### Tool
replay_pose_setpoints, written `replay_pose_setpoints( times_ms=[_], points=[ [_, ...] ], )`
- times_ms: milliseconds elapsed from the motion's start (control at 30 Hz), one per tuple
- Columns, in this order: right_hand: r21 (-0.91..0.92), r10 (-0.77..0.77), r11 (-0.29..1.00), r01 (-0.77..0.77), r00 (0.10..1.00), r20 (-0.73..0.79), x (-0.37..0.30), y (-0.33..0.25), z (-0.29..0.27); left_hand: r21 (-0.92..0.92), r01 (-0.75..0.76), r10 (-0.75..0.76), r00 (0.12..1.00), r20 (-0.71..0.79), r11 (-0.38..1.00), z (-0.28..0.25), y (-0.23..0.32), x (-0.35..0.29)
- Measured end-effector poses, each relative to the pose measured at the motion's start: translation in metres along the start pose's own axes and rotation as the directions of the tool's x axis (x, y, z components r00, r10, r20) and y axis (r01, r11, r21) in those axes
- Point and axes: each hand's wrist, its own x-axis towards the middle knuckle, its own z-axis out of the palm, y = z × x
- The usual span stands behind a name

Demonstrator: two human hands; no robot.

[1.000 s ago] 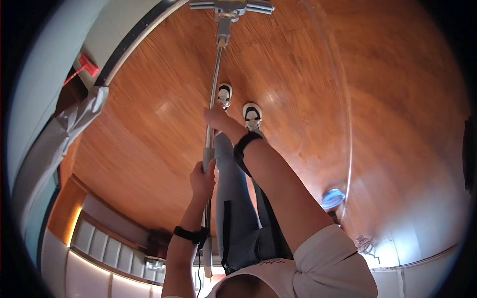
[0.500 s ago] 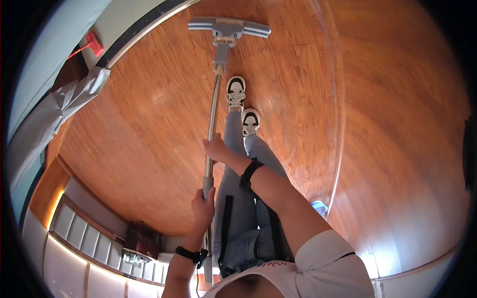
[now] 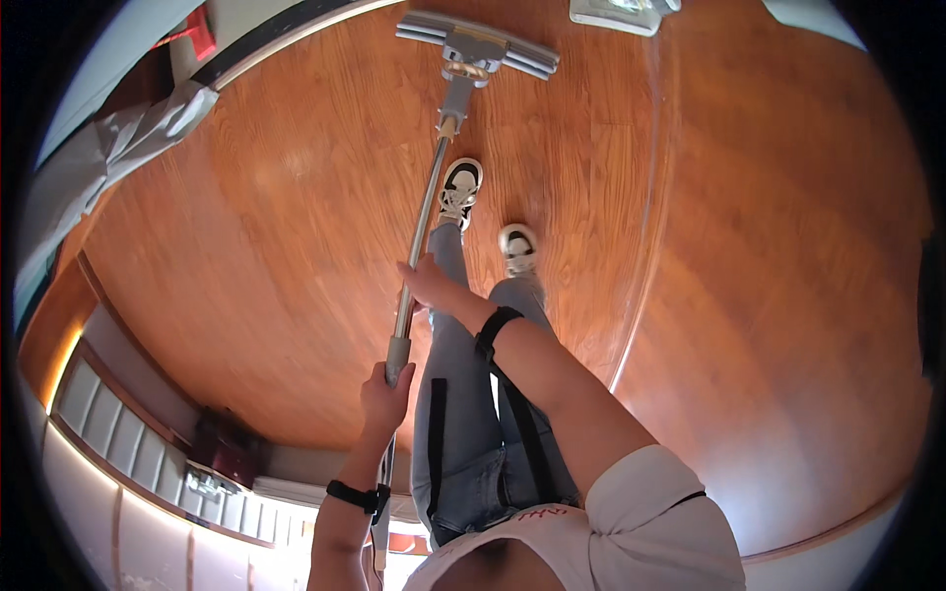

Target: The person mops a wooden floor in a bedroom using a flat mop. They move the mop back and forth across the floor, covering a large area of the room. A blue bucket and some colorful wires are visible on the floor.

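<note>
A sponge mop (image 3: 475,47) with a wide grey head lies on the wooden floor ahead of my feet, its silver pole slanting back toward me. My left hand (image 3: 385,392) is wrapped round the pole at the lower end of a grey collar. Farther up, my right hand (image 3: 426,284) is closed round the bare metal tube, its arm crossing in front of my legs. The mop head stands at a slant, its right end nearer to me. Part of the pole behind my left wrist is hidden.
My shoes (image 3: 460,192) are on the floor (image 3: 296,256), close right of the pole. At the far edge sits a white object (image 3: 619,14), cut off. A bed with a pale cover (image 3: 163,128) stands left, by a red object (image 3: 200,32). A raised seam runs along the right.
The mop head has slid forward and to the right, tilting. Both hands have shifted slightly left with the pole. My feet have moved apart, and a white object has come into view at the far edge.
</note>
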Motion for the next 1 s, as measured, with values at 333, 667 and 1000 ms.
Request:
replay_pose_setpoints(
  times_ms=[333, 667, 1000],
  points=[
    [-0.406, -0.262, 0.882, 0.239, 0.965, -0.001, -0.015, 0.084, -0.123, -0.291, 0.09, -0.096, 0.995, -0.005, 0.952, 0.141, 0.062, -0.068],
    [-0.469, -0.006, 0.881, 0.058, 0.994, 0.112, -0.054, -0.069, -0.142, -0.551, 0.194, -0.2, 0.979, 0.05, 0.812, 0.141, 0.151, -0.04],
    [-0.606, -0.076, 0.792, 0.073, 0.997, 0.02, -0.073, -0.017, -0.113, -0.449, 0.086, -0.068, 0.996, 0.055, 0.89, 0.121, 0.112, -0.088]
  ],
)
